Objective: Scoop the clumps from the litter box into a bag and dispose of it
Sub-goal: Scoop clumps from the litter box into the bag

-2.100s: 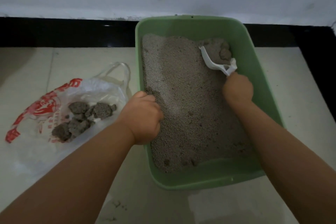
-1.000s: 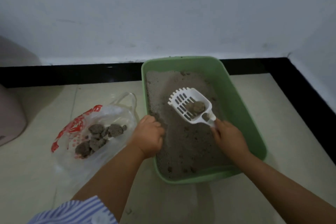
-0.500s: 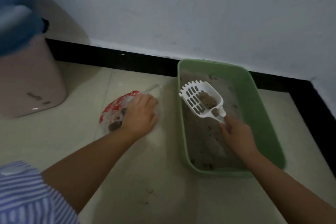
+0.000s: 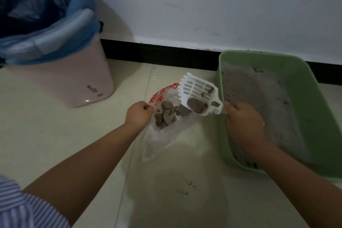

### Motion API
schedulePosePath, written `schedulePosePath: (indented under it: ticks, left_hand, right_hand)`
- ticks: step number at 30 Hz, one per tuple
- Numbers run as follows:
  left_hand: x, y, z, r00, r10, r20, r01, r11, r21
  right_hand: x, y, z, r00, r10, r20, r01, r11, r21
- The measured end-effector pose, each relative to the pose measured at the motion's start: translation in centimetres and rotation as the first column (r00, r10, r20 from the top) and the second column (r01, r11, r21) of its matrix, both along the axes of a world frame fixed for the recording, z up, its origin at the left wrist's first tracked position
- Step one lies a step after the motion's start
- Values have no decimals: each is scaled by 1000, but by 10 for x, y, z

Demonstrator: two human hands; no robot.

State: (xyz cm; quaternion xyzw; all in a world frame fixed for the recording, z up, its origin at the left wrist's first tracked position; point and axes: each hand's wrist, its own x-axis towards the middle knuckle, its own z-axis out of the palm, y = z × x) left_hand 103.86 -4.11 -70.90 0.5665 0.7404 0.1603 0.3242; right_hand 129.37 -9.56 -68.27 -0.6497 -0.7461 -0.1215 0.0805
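Moved: our right hand, gripping the litter scoop, now tips its clump over the plastic bag; left hand pinches the rim open to catch it.

Nothing legible anywhere: red printing on the clear plastic bag too crumpled to make out, and a small dark mark low on the pink bin, possibly a logo, too blurred to read.

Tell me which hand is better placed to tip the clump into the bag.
The right hand: it holds the scoop, clump aboard, over the bag mouth. The left hand just holds the bag's edge open.
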Motion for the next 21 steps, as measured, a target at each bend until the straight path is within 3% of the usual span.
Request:
schedulePosePath:
  ticks: [8,16,21]
  left_hand:
    - [11,-2,-1,999,-35,3,35,999,29]
    - [5,-4,-6,995,15,97,-18,999,28]
    - [-1,-5,-6,995,24,94,-28,999,46]
  right_hand:
    - [-17,9,1,998,-45,-45,43,998,-47]
    - [-17,17,9,987,144,71,-153,976,156]
    - [-13,29,16,990,110,91,-126,973,195]
